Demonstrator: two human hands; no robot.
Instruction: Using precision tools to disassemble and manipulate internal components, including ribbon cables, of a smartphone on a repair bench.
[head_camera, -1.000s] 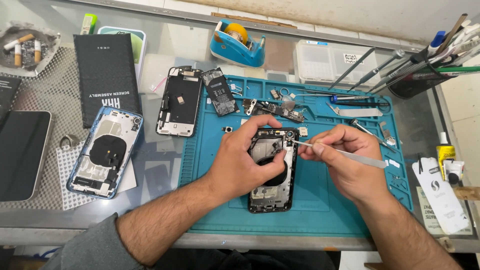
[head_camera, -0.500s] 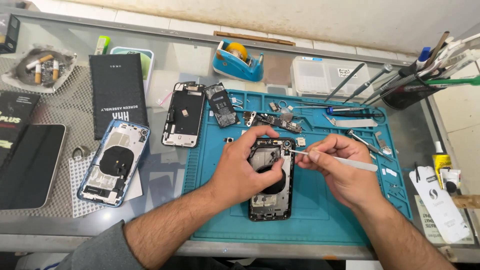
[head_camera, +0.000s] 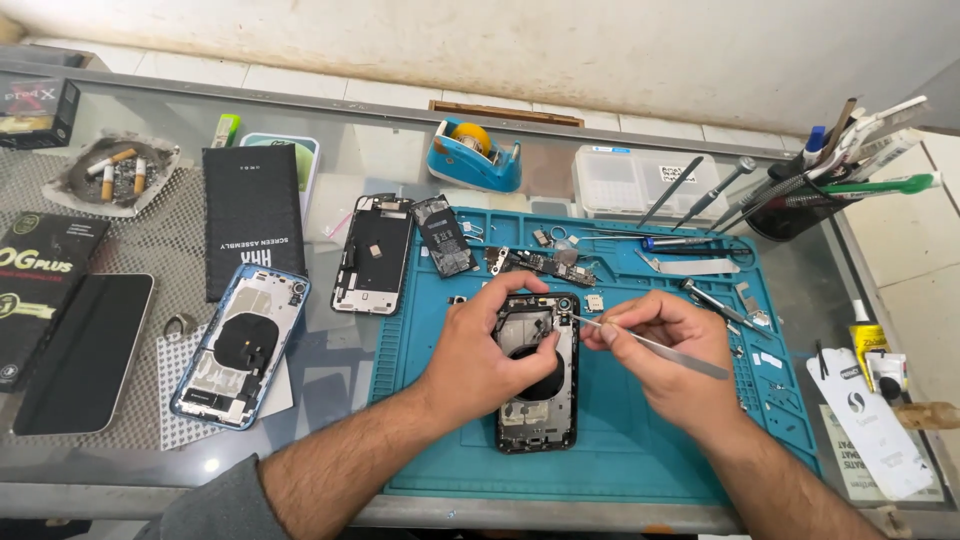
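The left hand is gripping a black opened phone housing lying on the blue repair mat, while the right hand is pinching metal tweezers over it; the glass tabletop is sitting against a pale wall.

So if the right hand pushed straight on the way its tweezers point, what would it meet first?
Probably the left hand's fingertips, resting on the open black phone housing; the tweezers in the right hand point left at the housing's top. Depth is unclear.

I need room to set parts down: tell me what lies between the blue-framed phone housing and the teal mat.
Head view: only bare glass tabletop separates the blue-framed phone housing from the teal mat.
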